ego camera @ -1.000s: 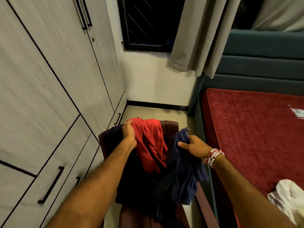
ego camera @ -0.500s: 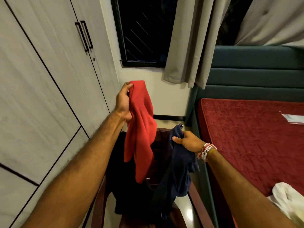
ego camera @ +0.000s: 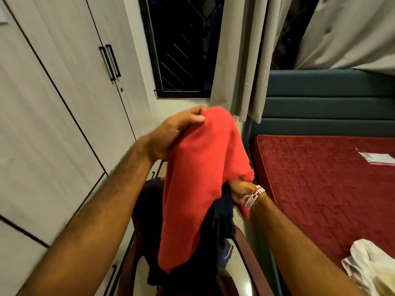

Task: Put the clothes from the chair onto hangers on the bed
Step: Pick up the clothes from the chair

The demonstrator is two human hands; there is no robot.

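Right hand [ego camera: 241, 190] down low is bunched round the navy garment [ego camera: 220, 223] over the chair [ego camera: 248, 253]. Red garment [ego camera: 198, 178] hangs long-ways, straight down from the left hand [ego camera: 177, 133], whose fingers pinch its top, higher up. Bed [ego camera: 320, 189] is off to the right of both, right hand closer.

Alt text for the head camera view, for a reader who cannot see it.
A person's left hand holds up a red garment over a chair piled with dark clothes, while the right hand, partly under the red cloth, grips a navy garment. A red-covered bed with a white cloth on it lies to the right, a wardrobe to the left.
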